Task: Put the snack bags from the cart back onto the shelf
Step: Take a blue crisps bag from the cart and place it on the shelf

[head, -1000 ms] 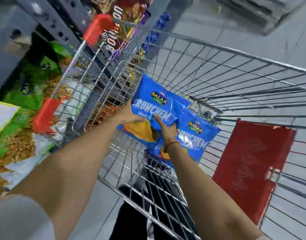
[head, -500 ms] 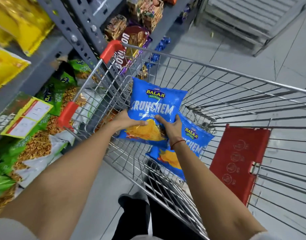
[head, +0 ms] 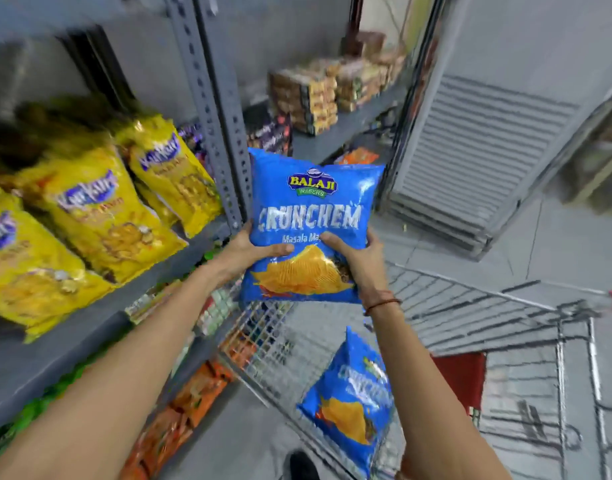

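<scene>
A blue Crunchem snack bag point(head: 311, 202) is held upright above the wire cart point(head: 470, 320), level with the grey shelf point(head: 89, 337) at the left. My left hand point(head: 249, 249) grips its lower left side and my right hand point(head: 356, 258) grips its lower right side. A second blue Crunchem bag point(head: 353, 407) leans inside the cart, low and to the right of centre.
Yellow snack bags point(head: 89, 216) fill the shelf at the left. A grey perforated upright point(head: 211, 109) stands just left of the held bag. Orange packs point(head: 190, 396) sit on a lower shelf, brown packs point(head: 311, 98) further back. Grey slatted panels point(head: 464, 161) lean at the right.
Both hands have lifted the top blue bag up out of the cart to shelf height. The view has tilted up toward the shelf; the second bag stays in the cart.
</scene>
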`<act>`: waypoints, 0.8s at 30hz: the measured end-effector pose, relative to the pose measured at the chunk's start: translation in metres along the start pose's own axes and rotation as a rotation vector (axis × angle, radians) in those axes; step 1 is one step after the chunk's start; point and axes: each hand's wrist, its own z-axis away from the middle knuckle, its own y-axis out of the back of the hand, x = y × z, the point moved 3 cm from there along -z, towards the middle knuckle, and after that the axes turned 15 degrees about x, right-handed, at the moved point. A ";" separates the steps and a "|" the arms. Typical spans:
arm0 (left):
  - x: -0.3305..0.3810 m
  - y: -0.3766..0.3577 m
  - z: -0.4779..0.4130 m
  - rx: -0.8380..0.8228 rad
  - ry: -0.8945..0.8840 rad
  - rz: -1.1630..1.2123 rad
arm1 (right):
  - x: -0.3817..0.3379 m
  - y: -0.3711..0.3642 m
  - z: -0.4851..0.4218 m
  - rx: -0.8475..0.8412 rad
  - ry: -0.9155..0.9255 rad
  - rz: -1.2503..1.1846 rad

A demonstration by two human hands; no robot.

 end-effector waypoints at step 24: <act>0.295 0.306 0.155 0.742 -0.655 0.109 | -0.310 -0.333 0.126 -0.655 0.489 -0.374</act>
